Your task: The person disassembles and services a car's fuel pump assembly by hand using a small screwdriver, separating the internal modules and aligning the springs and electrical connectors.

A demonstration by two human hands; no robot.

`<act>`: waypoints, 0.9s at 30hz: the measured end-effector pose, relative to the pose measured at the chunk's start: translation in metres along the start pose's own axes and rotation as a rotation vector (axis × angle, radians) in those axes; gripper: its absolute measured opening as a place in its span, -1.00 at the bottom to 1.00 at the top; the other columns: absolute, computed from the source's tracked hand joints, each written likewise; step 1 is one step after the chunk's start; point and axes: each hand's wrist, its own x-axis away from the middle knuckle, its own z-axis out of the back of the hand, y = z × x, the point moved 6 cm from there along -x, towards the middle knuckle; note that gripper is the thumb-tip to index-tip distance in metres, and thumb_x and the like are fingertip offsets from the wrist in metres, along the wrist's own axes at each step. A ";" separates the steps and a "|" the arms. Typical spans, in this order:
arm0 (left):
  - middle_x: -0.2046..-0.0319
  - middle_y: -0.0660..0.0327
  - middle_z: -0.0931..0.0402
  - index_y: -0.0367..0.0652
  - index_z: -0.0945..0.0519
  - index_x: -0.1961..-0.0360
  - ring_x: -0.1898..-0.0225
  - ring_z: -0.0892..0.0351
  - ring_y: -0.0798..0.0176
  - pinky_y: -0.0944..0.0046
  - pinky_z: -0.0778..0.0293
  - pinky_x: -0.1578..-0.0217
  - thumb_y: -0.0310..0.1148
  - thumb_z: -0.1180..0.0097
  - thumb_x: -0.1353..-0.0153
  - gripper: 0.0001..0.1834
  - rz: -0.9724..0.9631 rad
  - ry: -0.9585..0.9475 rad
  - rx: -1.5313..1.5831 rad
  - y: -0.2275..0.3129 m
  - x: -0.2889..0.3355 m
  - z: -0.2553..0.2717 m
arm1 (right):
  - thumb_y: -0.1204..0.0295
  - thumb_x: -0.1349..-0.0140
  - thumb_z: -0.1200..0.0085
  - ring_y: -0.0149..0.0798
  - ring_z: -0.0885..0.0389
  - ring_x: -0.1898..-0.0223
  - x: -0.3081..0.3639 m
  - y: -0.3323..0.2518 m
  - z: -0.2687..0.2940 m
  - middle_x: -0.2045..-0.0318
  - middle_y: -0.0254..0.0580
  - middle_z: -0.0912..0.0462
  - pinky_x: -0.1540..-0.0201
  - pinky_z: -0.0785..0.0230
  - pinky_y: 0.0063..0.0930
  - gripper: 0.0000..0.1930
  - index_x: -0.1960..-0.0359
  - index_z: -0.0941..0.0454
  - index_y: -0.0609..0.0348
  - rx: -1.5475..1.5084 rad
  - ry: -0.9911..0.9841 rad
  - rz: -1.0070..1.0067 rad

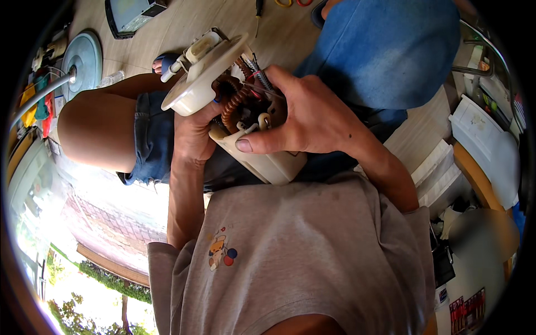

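Observation:
Above my lap I hold a fuel pump module with a cream plastic round top flange (192, 92) and a cup-shaped lower housing (268, 162). The flange is tilted up and apart from the housing. Between them show a brown corrugated hose (237, 106), a metal spring rod and several thin wires. My left hand (192, 131) is closed round the left side of the module under the flange, its fingers partly hidden. My right hand (312, 114) wraps round the housing's rim, thumb on the near side and fingers on the far side.
On the floor ahead lie a screwdriver (258, 10) and a tool with yellow and red loop handles (285, 3). A grey metal box (134, 15) stands far left, near a round blue-grey stand base (92, 58). A white plastic bin (483, 137) is at the right.

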 end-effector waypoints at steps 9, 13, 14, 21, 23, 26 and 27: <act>0.10 0.09 -0.57 -0.36 -0.49 -0.04 0.07 -0.58 0.19 0.20 -0.52 0.00 -0.57 -0.19 -0.02 -0.52 -0.033 0.008 -0.057 0.015 0.002 -0.017 | 0.23 0.19 -0.51 -0.35 -0.55 0.08 -0.005 0.003 -0.003 0.14 -0.17 -0.61 -0.06 -0.36 -0.47 -0.24 -0.05 -0.44 0.34 -0.376 -0.137 -0.190; 0.13 0.07 -0.58 -0.38 -0.51 -0.01 0.11 -0.58 0.17 0.20 -0.51 0.03 -0.47 -0.07 -0.09 -0.59 -0.016 -0.045 0.128 0.019 0.005 -0.018 | 0.19 0.22 -0.56 -0.32 -0.58 0.10 -0.010 -0.015 -0.005 0.17 -0.10 -0.62 -0.01 -0.43 -0.46 -0.19 -0.02 -0.42 0.42 -0.669 -0.021 -0.002; 0.03 0.02 -0.55 -0.38 -0.46 -0.10 0.01 -0.55 0.11 0.16 -0.47 -0.05 -0.46 -0.03 -0.10 -0.52 -0.033 -0.055 0.142 0.011 0.003 0.000 | 0.19 0.22 -0.56 -0.32 -0.58 0.10 -0.010 -0.023 -0.006 0.17 -0.10 -0.62 -0.01 -0.43 -0.46 -0.19 -0.02 -0.42 0.42 -0.650 -0.031 0.020; -0.16 -0.06 -0.43 -0.45 -0.25 -0.30 -0.18 -0.43 0.09 0.21 -0.27 -0.23 -0.11 -0.06 -0.05 -0.16 -0.180 -0.372 0.037 0.040 0.011 -0.033 | 0.35 0.19 -0.54 -0.30 -0.56 0.01 -0.020 -0.046 0.016 0.07 -0.07 -0.59 -0.12 -0.38 -0.39 -0.10 -0.17 -0.25 0.40 -0.745 -0.029 -0.066; -0.19 -0.05 -0.40 -0.43 -0.25 -0.30 -0.22 -0.38 0.07 0.18 -0.23 -0.26 -0.10 -0.24 0.06 -0.06 -0.183 -0.400 0.082 0.048 0.012 -0.040 | 0.37 0.21 -0.54 -0.29 -0.56 0.00 -0.021 -0.048 0.018 0.06 -0.06 -0.59 -0.12 -0.38 -0.38 -0.10 -0.17 -0.25 0.40 -0.759 -0.051 -0.010; -0.23 -0.02 -0.34 -0.39 -0.20 -0.33 -0.26 -0.31 0.07 0.13 -0.18 -0.30 -0.26 -0.48 0.24 0.08 -0.138 -0.457 0.177 0.049 0.014 -0.045 | 0.38 0.26 -0.54 -0.27 -0.56 -0.02 -0.021 -0.038 0.020 0.01 -0.04 -0.58 -0.15 -0.38 -0.36 -0.06 -0.19 -0.25 0.41 -0.784 -0.066 0.043; -0.21 0.00 -0.34 -0.37 -0.20 -0.33 -0.26 -0.31 0.09 0.14 -0.17 -0.30 -0.28 -0.51 0.26 0.09 -0.157 -0.464 0.137 0.049 0.014 -0.045 | 0.35 0.26 -0.54 -0.26 -0.56 -0.02 -0.022 -0.036 0.022 -0.01 -0.04 -0.56 -0.15 -0.38 -0.37 -0.03 -0.21 -0.24 0.41 -0.827 -0.035 0.103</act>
